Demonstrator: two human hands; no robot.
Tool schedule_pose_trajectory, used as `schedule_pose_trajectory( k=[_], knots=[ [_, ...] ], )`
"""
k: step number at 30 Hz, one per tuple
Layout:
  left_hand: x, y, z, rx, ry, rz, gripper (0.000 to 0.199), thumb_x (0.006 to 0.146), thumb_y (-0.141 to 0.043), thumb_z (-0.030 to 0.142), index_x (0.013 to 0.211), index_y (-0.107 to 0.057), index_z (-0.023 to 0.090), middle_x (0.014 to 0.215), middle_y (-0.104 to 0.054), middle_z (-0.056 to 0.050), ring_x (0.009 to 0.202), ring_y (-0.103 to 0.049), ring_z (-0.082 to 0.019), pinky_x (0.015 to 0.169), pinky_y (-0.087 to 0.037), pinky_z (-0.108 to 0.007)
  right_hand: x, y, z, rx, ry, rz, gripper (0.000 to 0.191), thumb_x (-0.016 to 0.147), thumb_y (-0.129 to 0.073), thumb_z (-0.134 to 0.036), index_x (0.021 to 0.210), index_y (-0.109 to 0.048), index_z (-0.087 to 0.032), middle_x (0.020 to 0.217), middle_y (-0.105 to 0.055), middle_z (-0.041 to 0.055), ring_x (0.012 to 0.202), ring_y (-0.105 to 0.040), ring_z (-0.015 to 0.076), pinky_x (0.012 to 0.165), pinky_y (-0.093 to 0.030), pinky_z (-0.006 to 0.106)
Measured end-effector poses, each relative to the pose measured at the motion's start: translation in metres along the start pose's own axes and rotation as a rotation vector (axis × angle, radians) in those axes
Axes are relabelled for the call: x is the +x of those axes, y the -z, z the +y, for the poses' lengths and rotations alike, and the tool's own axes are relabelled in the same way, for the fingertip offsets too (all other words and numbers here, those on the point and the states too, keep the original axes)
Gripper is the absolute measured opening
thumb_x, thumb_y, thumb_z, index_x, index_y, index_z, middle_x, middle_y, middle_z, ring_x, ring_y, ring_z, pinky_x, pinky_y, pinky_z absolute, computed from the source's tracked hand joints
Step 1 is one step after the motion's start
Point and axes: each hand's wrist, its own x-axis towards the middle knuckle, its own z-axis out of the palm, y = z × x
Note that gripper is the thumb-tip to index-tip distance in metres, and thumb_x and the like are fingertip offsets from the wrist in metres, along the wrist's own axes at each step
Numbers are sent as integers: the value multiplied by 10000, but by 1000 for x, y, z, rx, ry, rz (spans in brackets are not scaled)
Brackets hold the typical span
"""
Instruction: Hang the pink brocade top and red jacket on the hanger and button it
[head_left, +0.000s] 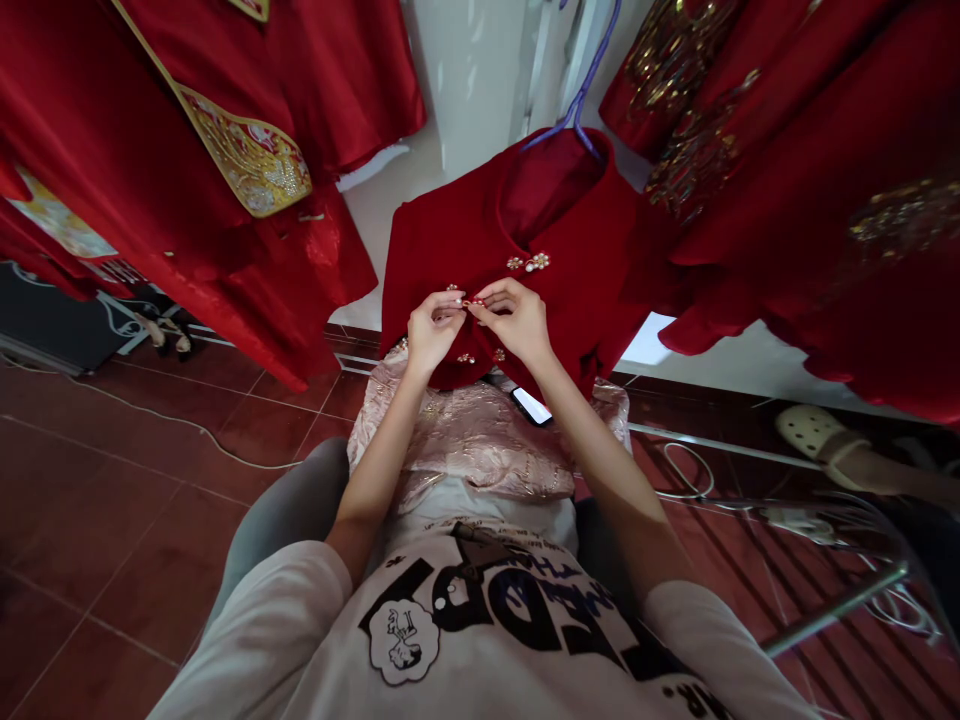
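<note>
A dark red jacket (442,235) hangs in front of me on a purple hanger (577,105). Down its front run pearl-and-gold flower fastenings; the top fastening (529,262) has its two halves side by side. Lower down, one flower half (466,358) and its partner (499,355) sit apart. My left hand (435,335) pinches one side of the middle fastening at the jacket's front edge. From the other side, my right hand (519,318) pinches the opposite half, fingertips almost meeting the left ones. The fingers partly cover this fastening, so whether it is joined cannot be made out.
Red garments with gold embroidery (259,165) hang on the left, and sequinned red ones (810,200) on the right. Pink brocade cloth (480,440) covers my lap, with a lit phone (531,406) by it. A cable (202,428) crosses the tiles; someone's clog (814,435) shows at right.
</note>
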Motion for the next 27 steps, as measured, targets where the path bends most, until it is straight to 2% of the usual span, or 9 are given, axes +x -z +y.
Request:
schedule_pose_trajectory(
  k=[8,18,24,27],
  knots=[
    [3,0,-3,43,-19,3,193,835,-687,170,1008,-771,153,1051,-780,-79,920,-755,-185,939,-605,-358,1,-5,-4,-151,33,14,93,798,-688,-227,863,-625,-207,893,-711,23,793,-675,146,819,-566,326],
    [2,3,1,99,-67,38,100,824,-728,181,896,-797,169,925,-794,-62,830,-762,-183,851,-616,-329,-1,-6,-3,-213,65,47,48,820,-637,-192,861,-618,-206,900,-719,38,783,-672,153,811,-577,340],
    [7,10,0,5,-50,-67,91,798,-723,132,868,-770,168,906,-788,-52,820,-746,-159,848,-599,-313,-2,-5,0,-204,69,23,63,840,-631,-206,902,-636,-197,940,-724,60,825,-685,168,812,-590,349],
    [5,7,-6,-69,-45,-96,110,792,-724,113,891,-724,160,899,-768,-48,818,-730,-139,841,-585,-287,-11,3,6,-155,59,-52,201,838,-646,-234,1035,-655,-193,1002,-734,74,904,-710,189,811,-612,357]
  ],
)
